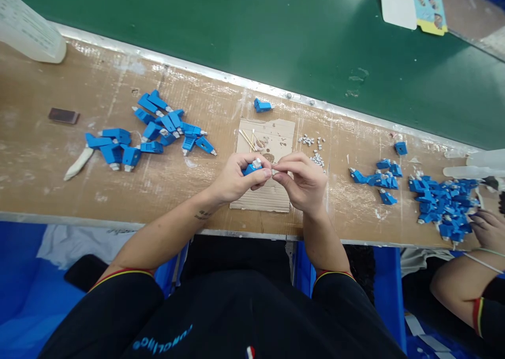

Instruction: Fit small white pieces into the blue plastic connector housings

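My left hand is closed around a small blue plastic connector with a white tip, held above a scrap of cardboard. My right hand meets it from the right, fingertips pinched on a tiny pale part at the connector's end. Both hands hover over the cardboard at the middle of the wooden bench.
A cluster of blue connectors lies left, a bigger heap right, one connector behind. Tiny grey parts and thin sticks sit by the cardboard. Another person's hand rests far right. A green belt runs behind.
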A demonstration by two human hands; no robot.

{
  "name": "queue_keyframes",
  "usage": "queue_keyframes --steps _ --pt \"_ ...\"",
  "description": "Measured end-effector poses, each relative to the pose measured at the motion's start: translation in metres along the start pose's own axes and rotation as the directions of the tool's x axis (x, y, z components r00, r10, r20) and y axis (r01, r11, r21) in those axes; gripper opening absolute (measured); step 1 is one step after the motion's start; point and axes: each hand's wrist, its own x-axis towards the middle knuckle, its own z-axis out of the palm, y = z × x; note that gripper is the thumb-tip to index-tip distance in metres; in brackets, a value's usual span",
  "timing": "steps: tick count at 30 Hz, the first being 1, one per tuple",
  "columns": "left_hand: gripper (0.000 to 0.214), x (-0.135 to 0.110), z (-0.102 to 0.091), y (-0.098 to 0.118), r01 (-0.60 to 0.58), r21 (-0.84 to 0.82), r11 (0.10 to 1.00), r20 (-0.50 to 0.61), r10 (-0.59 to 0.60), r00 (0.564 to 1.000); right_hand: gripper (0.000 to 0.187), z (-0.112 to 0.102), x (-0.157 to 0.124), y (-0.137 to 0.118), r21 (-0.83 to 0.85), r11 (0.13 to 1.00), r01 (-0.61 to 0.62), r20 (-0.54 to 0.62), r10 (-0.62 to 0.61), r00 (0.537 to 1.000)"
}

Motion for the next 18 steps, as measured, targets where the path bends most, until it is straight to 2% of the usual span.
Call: queue_keyframes --steps 7,10,12,15,18 --pt "0.040 0.002 0.003 0.003 0.048 -0.044 0.998 -0.002 -0.048 0.999 0.011 -0.002 0.001 0.000 -0.102 0.993 0.063 0.015 -0.061 0.998" --pt "0.040 0.004 0.001 0.014 0.031 -0.148 0.989 -0.081 -0.043 0.996 0.012 -0.013 0.002 0.005 -0.176 0.981 0.084 0.061 -0.074 0.995" --pt "0.040 0.005 -0.002 0.023 0.005 -0.214 0.977 -0.155 -0.039 0.987 0.011 -0.022 0.002 0.012 -0.246 0.967 0.064 0.176 -0.020 0.984" --pt "0.037 0.006 -0.010 0.034 -0.005 -0.241 0.970 -0.261 -0.059 0.964 0.012 -0.032 0.000 0.023 -0.344 0.939 -0.002 0.368 0.137 0.920" --pt "0.038 0.007 -0.019 0.035 0.000 -0.233 0.973 -0.306 -0.073 0.949 0.016 -0.035 -0.003 0.033 -0.390 0.919 -0.052 0.441 0.236 0.866"
